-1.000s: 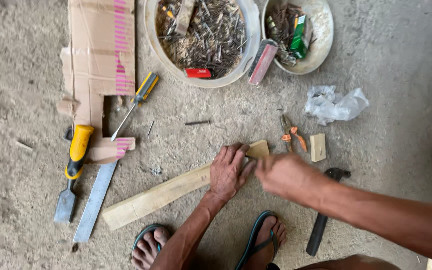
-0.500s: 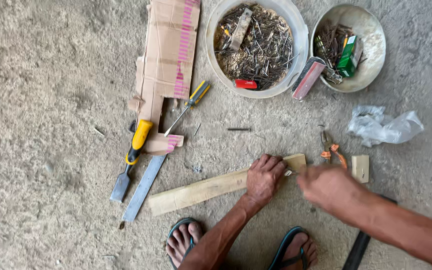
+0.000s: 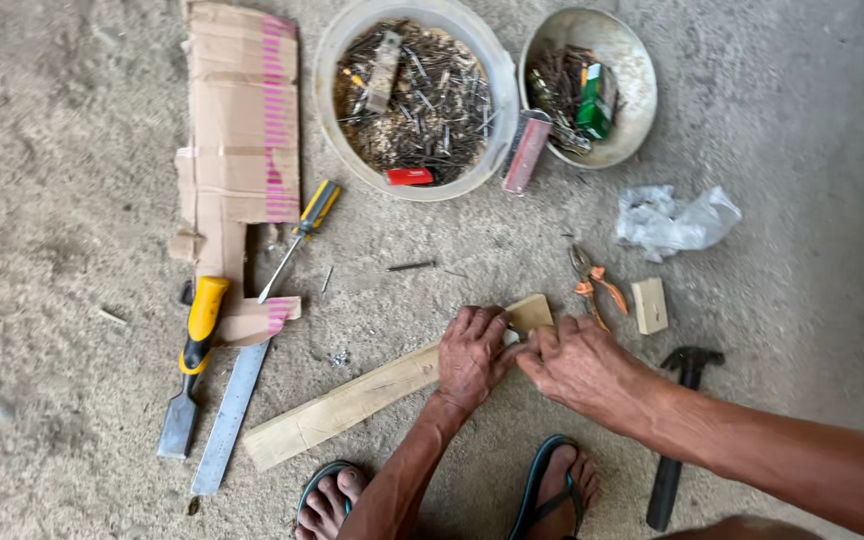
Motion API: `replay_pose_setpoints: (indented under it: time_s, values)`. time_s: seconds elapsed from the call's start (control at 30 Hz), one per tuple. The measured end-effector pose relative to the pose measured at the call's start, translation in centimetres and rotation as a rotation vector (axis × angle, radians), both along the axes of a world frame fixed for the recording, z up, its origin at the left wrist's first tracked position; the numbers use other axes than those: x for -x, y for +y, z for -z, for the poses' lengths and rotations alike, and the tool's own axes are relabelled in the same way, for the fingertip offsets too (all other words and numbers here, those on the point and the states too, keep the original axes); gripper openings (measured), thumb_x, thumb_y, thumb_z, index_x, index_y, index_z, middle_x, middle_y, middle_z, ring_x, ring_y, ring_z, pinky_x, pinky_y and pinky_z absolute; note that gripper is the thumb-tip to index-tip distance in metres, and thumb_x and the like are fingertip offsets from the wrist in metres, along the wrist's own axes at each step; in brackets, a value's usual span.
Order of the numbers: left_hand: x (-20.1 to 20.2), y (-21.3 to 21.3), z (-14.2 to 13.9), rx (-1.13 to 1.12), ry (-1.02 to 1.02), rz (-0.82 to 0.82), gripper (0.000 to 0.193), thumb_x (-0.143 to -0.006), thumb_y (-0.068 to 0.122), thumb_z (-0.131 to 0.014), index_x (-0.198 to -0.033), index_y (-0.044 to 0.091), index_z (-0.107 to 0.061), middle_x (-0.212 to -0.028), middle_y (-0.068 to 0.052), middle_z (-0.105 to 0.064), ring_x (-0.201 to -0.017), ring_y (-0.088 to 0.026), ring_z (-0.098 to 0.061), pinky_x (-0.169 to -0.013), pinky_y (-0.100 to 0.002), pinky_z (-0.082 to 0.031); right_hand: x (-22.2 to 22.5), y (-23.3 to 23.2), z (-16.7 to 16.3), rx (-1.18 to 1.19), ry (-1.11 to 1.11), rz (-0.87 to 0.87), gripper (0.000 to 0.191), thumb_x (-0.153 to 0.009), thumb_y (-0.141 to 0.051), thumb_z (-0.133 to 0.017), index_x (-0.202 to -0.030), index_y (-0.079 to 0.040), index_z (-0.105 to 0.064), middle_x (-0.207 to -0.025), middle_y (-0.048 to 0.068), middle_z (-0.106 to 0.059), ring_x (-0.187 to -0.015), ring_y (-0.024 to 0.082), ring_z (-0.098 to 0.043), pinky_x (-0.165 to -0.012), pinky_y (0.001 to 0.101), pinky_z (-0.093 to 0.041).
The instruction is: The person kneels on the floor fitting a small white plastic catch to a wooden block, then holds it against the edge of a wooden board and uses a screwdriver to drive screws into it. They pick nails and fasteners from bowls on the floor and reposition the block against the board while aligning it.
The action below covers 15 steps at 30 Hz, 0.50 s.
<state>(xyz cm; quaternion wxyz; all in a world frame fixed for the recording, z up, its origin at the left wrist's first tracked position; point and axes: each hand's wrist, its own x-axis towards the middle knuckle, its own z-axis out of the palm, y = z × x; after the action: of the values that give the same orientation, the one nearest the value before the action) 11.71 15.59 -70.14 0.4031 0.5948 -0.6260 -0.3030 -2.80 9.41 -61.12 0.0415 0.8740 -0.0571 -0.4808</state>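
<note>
Pale wooden strip [image 3: 372, 395] flat on the concrete, pinned by left hand [image 3: 472, 355] with fingers spread flat near its right end to steady it. Right hand [image 3: 577, 365] alongside, fingers pinched closed on something too small to identify.

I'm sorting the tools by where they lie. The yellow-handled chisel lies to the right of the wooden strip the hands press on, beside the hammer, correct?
Not quite. In the head view the yellow-handled chisel lies to the left of the wooden strip, beside the metal ruler. The hammer lies on the right.
</note>
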Motion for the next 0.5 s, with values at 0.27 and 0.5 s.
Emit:
replay_pose_setpoints:
  time_s: [0.27,0.5]
  values:
    - [0.6,0.3,-0.7,-0.045,-0.023,0.047,0.077,-0.084,0.04,-0.085,-0.137,0.001,-0.047,-0.145,-0.018,-0.05,-0.13,-0.037,-0.053,-0.111,-0.049,-0.046,1.5,-2.6,-1.9,-0.114,-0.171,1.0,0.034,-0.105,-0.031,-0.061,-0.107,0.001,-0.07,-0.082,0.017,-0.069,-0.061,0.027,-0.068,-0.055,0.0429,-0.06]
    - [2.5,0.3,1.0,-0.126,-0.12,0.07,0.084,-0.076,0.035,-0.088,-0.14,0.0,-0.047,-0.142,-0.02,-0.051,-0.128,-0.04,-0.051,-0.109,-0.053,-0.043,1.0,-2.0,-0.2,0.102,0.051,0.23,0.041,-0.083,-0.006,-0.061,-0.121,0.008,-0.064,-0.058,0.002,-0.06,-0.043,0.01,-0.056,-0.037,0.0272,-0.055]
